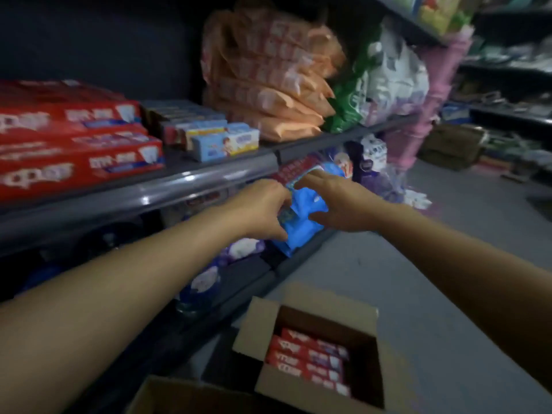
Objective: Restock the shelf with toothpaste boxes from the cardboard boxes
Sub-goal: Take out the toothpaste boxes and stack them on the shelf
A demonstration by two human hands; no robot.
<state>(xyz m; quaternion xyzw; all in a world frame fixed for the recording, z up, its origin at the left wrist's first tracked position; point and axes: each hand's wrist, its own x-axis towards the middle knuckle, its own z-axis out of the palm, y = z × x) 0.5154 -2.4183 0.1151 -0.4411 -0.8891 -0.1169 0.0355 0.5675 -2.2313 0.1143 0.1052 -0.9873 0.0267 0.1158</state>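
Item, toothpaste boxes (310, 358): red cartons lying in rows inside the open cardboard box (316, 300) on the floor at my feet, none lifted out at present; a second cardboard box (167, 395) shows at the lower edge, contents not visible. Item, stocked toothpaste (74, 144): large red cartons stacked at the left of the upper shelf (167, 186), with smaller pale-blue boxes (224, 144) just beside them. Item, my hands: left hand (263, 207) and right hand (337, 204) both reach to the lower shelf, fingers curled about a blue packet (301, 222) that sits at its front lip. Judged step: tidying or shifting this packet to free shelf room, not yet stocking. Next move, as I judge it: settle the packet, let go, and bring both hands down into the open carton for a red box. Beyond: orange packets (268, 85) piled on the upper shelf to the right.
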